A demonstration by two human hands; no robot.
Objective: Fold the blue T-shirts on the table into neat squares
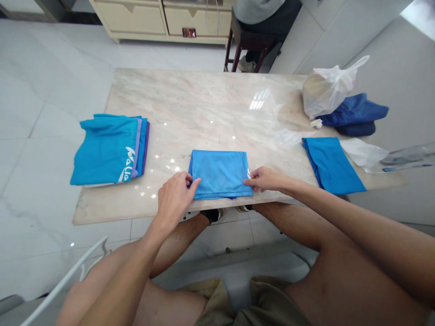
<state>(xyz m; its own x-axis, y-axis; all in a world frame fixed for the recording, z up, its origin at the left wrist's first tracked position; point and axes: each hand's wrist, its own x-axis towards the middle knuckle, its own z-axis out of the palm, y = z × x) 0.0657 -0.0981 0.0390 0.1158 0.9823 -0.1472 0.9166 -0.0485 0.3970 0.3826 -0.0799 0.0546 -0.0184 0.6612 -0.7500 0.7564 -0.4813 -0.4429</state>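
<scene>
A light blue folded shirt [220, 174] lies flat in a rectangle near the front edge of the table. My left hand [176, 192] pinches its left edge, thumb on top and fingers curled at the side. At the right edge, my right hand [267, 178] grips the fabric between thumb and fingers, beside a bit of white print. Some darker blue cloth peeks out under the lower edge. Off to the left sits a stack of folded shirts [105, 147], teal-blue on top with white lettering, with purple layers showing below.
The marble-look table [190, 104] also bears another folded blue cloth [331, 163], a tied white plastic bag [326, 90], a dark blue cap-like item [356, 113] and a clear plastic bottle [411, 156] at right. Beyond, a person sits on a dark stool [251, 43] near a cream cabinet [132, 18].
</scene>
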